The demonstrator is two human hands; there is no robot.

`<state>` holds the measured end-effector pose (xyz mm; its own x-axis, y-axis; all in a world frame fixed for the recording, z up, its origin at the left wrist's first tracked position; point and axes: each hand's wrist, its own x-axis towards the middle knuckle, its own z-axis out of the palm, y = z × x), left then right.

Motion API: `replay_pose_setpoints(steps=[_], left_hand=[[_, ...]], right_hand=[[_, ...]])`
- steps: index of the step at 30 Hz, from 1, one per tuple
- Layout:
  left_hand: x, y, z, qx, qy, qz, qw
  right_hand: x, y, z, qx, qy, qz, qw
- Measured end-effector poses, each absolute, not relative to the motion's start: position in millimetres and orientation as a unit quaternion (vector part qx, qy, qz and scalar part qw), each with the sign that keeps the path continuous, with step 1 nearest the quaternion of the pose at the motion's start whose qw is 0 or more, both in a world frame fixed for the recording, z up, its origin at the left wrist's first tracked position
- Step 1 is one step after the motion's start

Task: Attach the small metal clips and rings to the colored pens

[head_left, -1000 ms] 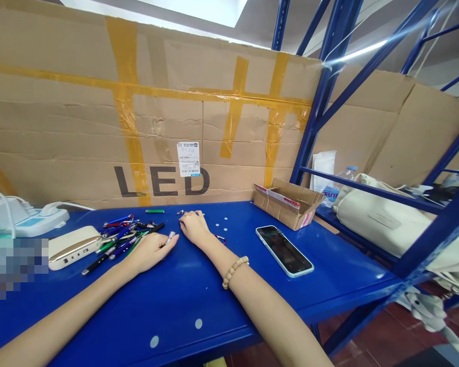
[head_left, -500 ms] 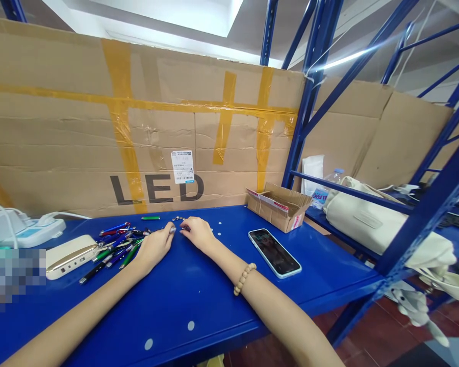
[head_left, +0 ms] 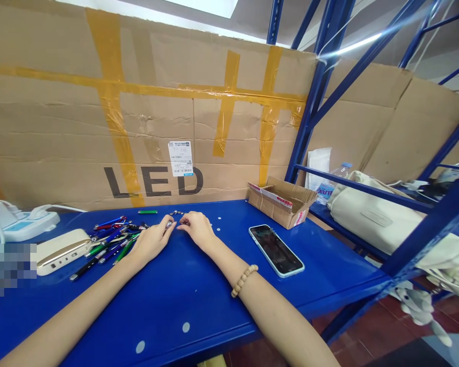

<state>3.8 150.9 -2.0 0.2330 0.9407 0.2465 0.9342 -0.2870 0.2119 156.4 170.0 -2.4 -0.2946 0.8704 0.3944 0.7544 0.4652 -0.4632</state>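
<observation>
A small silvery piece (head_left: 169, 224) sits between the thumb and fingers of the left hand (head_left: 153, 239), which is closed narrowly on it; its exact kind is too small to tell. Just beside it, the right hand (head_left: 199, 229) pinches a small dark piece (head_left: 185, 222), mostly hidden by the fingers. The two hands are near each other, apart, low over the blue bench (head_left: 168, 300). Beyond the fingertips lie tiny metal parts (head_left: 178, 212), and to their left a green pen barrel (head_left: 148, 212). A pile of pens (head_left: 112, 239) spreads beside the left hand, next to a cream power bank (head_left: 63, 252). To the right rest a smartphone (head_left: 276, 251) and, behind it, an open cardboard box (head_left: 281, 203). A large cardboard panel (head_left: 156, 122) marked LED stands along the back
</observation>
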Motion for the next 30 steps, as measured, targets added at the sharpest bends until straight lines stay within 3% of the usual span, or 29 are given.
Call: replay_pose_setpoints(steps=[8,12,18,23,30], left_hand=[[11,147,-4,0.767,0.605,0.207,0.048],[10,148,-9,0.782,0.592,0.194,0.024],[10,150,-12,0.777,0.602,0.183,0.007],[10,149,-12,0.782,0.592,0.193,0.01],[13,147,-11,0.776,0.598,0.199,0.014]], right_hand=[[153,181,-8,-0.437,-0.662,0.304,0.528],[143,177,-12,-0.372,-0.648,0.345,0.567],[143,175,-13,-0.407,-0.716,0.255,0.506],[155,174,-10,-0.505,-0.757,0.134,0.392],[160,177,-8,-0.556,-0.769,0.082,0.305]])
